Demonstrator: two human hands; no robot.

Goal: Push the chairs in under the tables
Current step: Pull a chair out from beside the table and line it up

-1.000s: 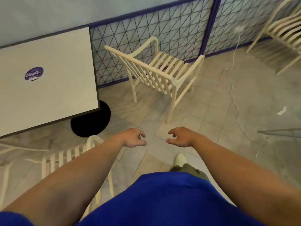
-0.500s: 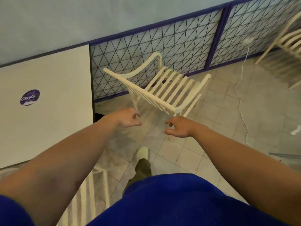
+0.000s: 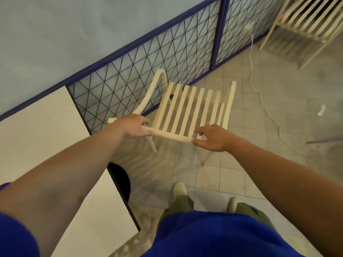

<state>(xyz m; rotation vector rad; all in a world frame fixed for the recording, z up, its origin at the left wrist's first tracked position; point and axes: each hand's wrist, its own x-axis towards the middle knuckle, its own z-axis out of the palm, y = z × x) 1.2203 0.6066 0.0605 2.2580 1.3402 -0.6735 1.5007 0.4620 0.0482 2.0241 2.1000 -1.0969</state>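
On my feed both hands are on the cream slatted chair (image 3: 187, 108). The left hand (image 3: 132, 126) grips the left end of its top rail (image 3: 172, 135), fingers curled round the bar. The right hand (image 3: 211, 138) is at the rail's right end, with the thumb against the tip and the fingertips hooked over it in a light pinch rather than a full grip.

The chair stands on the tiled floor (image 3: 241, 164) with its back toward me and its seat slats running away toward the blue-framed mesh fence (image 3: 148, 71), close to it. It sits just to the right of the white surface (image 3: 46, 138), beside the surface's edge and not under it. One of its legs (image 3: 153, 145) shows below the left hand.

A round black base (image 3: 120, 182) shows beneath the surface's dark edge. A second chair (image 3: 311, 19) of the same slatted kind stands at the top right, well apart. A white cable (image 3: 259, 93) trails from a plug (image 3: 247, 28) on the fence across the floor, and a small white scrap (image 3: 321, 110) lies near it. Below I see a blue shirt (image 3: 213, 236), olive trousers (image 3: 182, 203) and pale shoes (image 3: 179, 188).
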